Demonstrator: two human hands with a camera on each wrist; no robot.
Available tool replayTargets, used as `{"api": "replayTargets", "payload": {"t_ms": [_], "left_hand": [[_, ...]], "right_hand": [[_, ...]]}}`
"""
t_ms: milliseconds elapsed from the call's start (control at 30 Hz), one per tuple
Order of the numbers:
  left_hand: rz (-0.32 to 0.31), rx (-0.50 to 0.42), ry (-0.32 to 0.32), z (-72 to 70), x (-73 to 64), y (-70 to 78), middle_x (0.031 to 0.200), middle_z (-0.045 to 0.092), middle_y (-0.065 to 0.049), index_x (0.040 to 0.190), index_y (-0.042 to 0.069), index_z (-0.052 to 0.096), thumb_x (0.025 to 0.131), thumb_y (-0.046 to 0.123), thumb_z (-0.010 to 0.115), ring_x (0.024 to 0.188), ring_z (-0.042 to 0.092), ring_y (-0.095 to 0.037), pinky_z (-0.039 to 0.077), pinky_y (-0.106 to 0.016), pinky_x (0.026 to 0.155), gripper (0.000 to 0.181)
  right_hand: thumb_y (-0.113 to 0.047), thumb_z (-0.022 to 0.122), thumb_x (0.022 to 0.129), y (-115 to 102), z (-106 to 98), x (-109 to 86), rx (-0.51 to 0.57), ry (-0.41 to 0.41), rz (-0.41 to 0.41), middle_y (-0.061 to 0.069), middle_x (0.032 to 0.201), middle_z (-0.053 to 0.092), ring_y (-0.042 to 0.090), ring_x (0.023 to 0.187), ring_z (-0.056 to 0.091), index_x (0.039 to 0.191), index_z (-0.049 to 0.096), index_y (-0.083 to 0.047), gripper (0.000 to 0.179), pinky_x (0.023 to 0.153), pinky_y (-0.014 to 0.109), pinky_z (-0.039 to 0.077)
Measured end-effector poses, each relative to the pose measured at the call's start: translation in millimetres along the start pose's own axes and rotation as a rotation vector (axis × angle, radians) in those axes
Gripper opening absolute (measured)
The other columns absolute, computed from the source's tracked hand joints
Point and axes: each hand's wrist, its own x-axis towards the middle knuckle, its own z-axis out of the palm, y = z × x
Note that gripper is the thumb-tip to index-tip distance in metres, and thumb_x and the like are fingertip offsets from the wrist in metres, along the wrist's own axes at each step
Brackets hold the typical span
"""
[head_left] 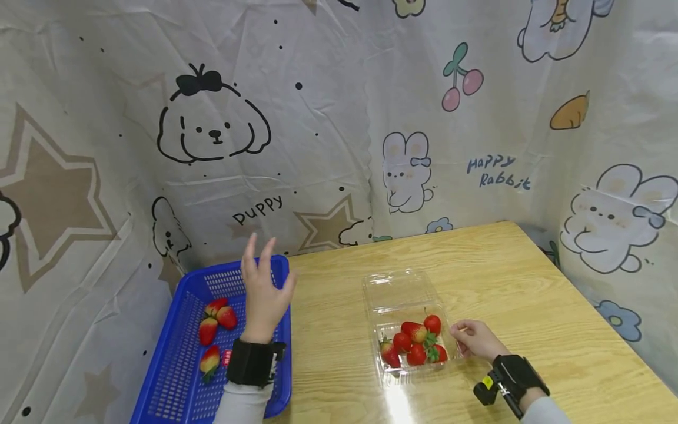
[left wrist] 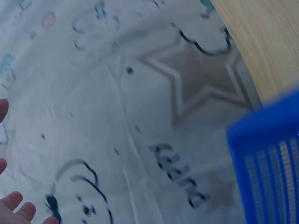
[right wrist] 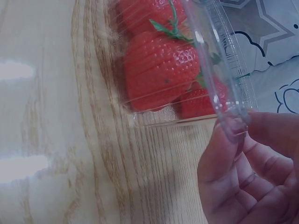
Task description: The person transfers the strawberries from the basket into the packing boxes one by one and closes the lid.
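Observation:
My right hand (head_left: 478,340) pinches the right edge of a clear plastic clamshell box (head_left: 378,318) between thumb and fingers. Several red strawberries (right wrist: 161,70) with green leaves lie in the box, and its lid (head_left: 399,290) stands folded back at the far side. Over the right side of a blue plastic basket (head_left: 288,353), my left hand (head_left: 265,300) is raised with its fingers spread and nothing in them. In the basket lie several strawberries (head_left: 208,331), paler near the leaf end. The left wrist view catches only fingertips (left wrist: 13,200) of that hand at its edge.
The basket sits at the left end of the wooden table (head_left: 328,330), close to a printed cloth curtain (head_left: 328,129) that hangs behind and on both sides. A small red label (head_left: 226,357) shows inside the basket, partly behind the left wrist.

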Motion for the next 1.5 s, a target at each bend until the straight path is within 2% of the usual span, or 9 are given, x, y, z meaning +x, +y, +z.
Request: {"api": "replayTargets", "payload": {"t_ms": [67, 167, 300, 433, 600, 767, 933, 1133, 1500], "left_hand": [[-0.047, 0.038, 0.008, -11.9, 1.7, -19.5, 0.147, 0.019, -0.016, 0.133, 0.007, 0.041, 0.076, 0.011, 0.072, 0.132, 0.018, -0.037, 0.023, -0.062, 0.098, 0.064], [-0.136, 0.117, -0.071, -27.8, 1.5, -49.3, 0.145, 0.021, -0.017, 0.132, 0.005, 0.041, 0.078, 0.012, 0.07, 0.131, 0.017, -0.039, 0.019, -0.062, 0.099, 0.062], [-0.27, 0.229, -0.297, -44.4, -6.9, -88.5, 0.143, 0.018, -0.025, 0.134, 0.001, 0.036, 0.078, 0.015, 0.07, 0.128, 0.016, -0.047, 0.016, -0.066, 0.098, 0.067], [-0.402, 0.308, -0.548, -55.4, -24.0, -121.6, 0.133, 0.028, -0.033, 0.131, -0.006, 0.037, 0.076, 0.017, 0.07, 0.119, 0.028, -0.053, 0.027, -0.067, 0.091, 0.068], [-0.579, 0.295, -0.769, -63.7, -46.3, -148.5, 0.103, 0.055, -0.032, 0.112, -0.013, 0.052, 0.067, 0.011, 0.075, 0.091, 0.053, -0.045, 0.044, -0.055, 0.079, 0.056], [-0.734, 0.334, -0.911, -71.0, -61.8, -157.4, 0.085, 0.06, -0.02, 0.096, -0.01, 0.057, 0.064, 0.007, 0.076, 0.078, 0.056, -0.033, 0.047, -0.049, 0.069, 0.041], [-0.747, 0.378, -0.981, -74.0, -70.2, -155.1, 0.087, 0.06, -0.023, 0.096, -0.011, 0.056, 0.062, 0.005, 0.077, 0.083, 0.057, -0.037, 0.047, -0.051, 0.072, 0.042], [-0.685, 0.412, -0.988, -71.4, -78.6, -157.8, 0.087, 0.06, -0.023, 0.097, -0.012, 0.055, 0.059, 0.004, 0.079, 0.085, 0.057, -0.039, 0.048, -0.048, 0.072, 0.048], [-0.683, 0.384, -0.978, -64.9, -78.2, -161.5, 0.077, 0.057, -0.014, 0.085, -0.007, 0.055, 0.056, -0.001, 0.079, 0.076, 0.057, -0.031, 0.048, -0.044, 0.066, 0.039]], "right_hand": [[-0.014, 0.05, 0.093, 0.0, 0.0, 0.1, -0.001, 0.001, -0.001, 0.005, 0.061, 0.05, 0.016, 0.056, 0.051, 0.105, 0.052, 0.009, 0.026, 0.054, 0.034, 0.05], [-0.015, 0.05, 0.093, 0.8, 0.1, 0.5, -0.01, 0.001, -0.008, 0.005, 0.061, 0.05, 0.016, 0.056, 0.052, 0.106, 0.052, 0.01, 0.027, 0.053, 0.034, 0.049], [-0.015, 0.05, 0.094, 1.0, 0.1, 0.3, -0.016, 0.005, -0.012, 0.005, 0.061, 0.051, 0.016, 0.056, 0.052, 0.105, 0.053, 0.01, 0.028, 0.053, 0.033, 0.049], [-0.014, 0.05, 0.093, 0.6, 0.7, 0.5, -0.009, 0.013, 0.003, 0.005, 0.061, 0.051, 0.016, 0.056, 0.051, 0.106, 0.053, 0.009, 0.026, 0.053, 0.033, 0.049], [-0.014, 0.05, 0.093, 0.4, 0.6, 0.2, 0.009, -0.006, -0.003, 0.004, 0.061, 0.05, 0.016, 0.056, 0.051, 0.107, 0.052, 0.011, 0.028, 0.053, 0.033, 0.05], [-0.015, 0.05, 0.094, 0.2, -0.2, -0.4, 0.022, -0.037, 0.0, 0.003, 0.061, 0.05, 0.015, 0.056, 0.051, 0.107, 0.051, 0.011, 0.029, 0.053, 0.032, 0.05], [-0.015, 0.05, 0.094, -0.3, -1.6, -0.4, 0.026, -0.047, 0.0, 0.004, 0.061, 0.05, 0.014, 0.055, 0.051, 0.107, 0.051, 0.011, 0.03, 0.053, 0.032, 0.05], [-0.015, 0.05, 0.094, -0.9, -1.8, 0.2, 0.02, -0.035, 0.002, 0.003, 0.061, 0.05, 0.014, 0.055, 0.051, 0.107, 0.051, 0.011, 0.03, 0.053, 0.033, 0.05], [-0.014, 0.049, 0.094, -2.5, -1.0, -1.3, 0.009, -0.026, 0.009, 0.003, 0.061, 0.05, 0.015, 0.056, 0.051, 0.106, 0.051, 0.011, 0.027, 0.053, 0.033, 0.05]]}}
